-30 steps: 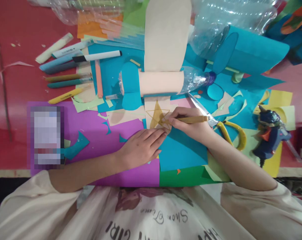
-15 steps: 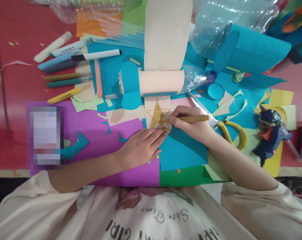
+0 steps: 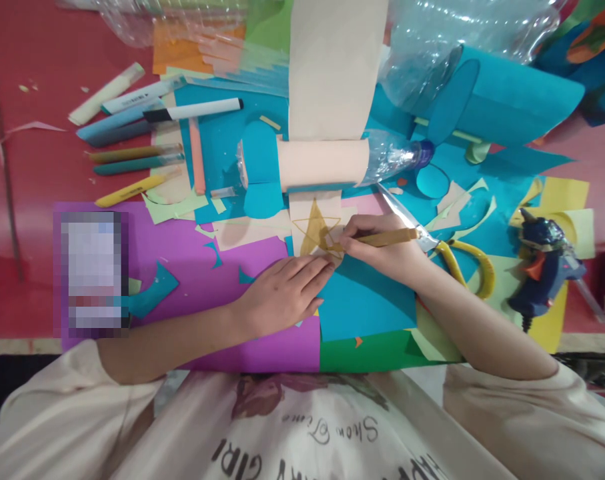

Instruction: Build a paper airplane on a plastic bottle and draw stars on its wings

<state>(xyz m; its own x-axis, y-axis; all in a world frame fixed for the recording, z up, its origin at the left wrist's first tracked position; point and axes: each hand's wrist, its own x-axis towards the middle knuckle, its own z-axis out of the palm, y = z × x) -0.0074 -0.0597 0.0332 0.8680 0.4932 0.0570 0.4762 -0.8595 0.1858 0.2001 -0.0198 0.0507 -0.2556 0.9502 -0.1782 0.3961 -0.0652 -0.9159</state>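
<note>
My right hand (image 3: 379,247) pinches a mustard-yellow marker (image 3: 389,238), its tip down at the lower right part of a drawn star (image 3: 312,230). The star is outlined on a small cream paper piece (image 3: 298,202); its upper point and left middle are coloured in, and other arms show outline only. Flat across the lower edge of that paper lies my left hand (image 3: 285,293), fingers stretched out and holding nothing. Just above sits a clear plastic bottle (image 3: 389,159) on its side, wrapped in cream paper (image 3: 325,163), with blue paper rounds at its left end.
Yellow-handled scissors (image 3: 449,263) lie right of my right hand, and a glue gun (image 3: 545,267) farther right. Several markers (image 3: 127,155) are at the left, above a blurred phone-like object (image 3: 95,270). A blue paper-wrapped cylinder (image 3: 517,97) rests at upper right among paper scraps.
The marker and my right fingers have shifted very slightly over the star. My left hand stays in place.
</note>
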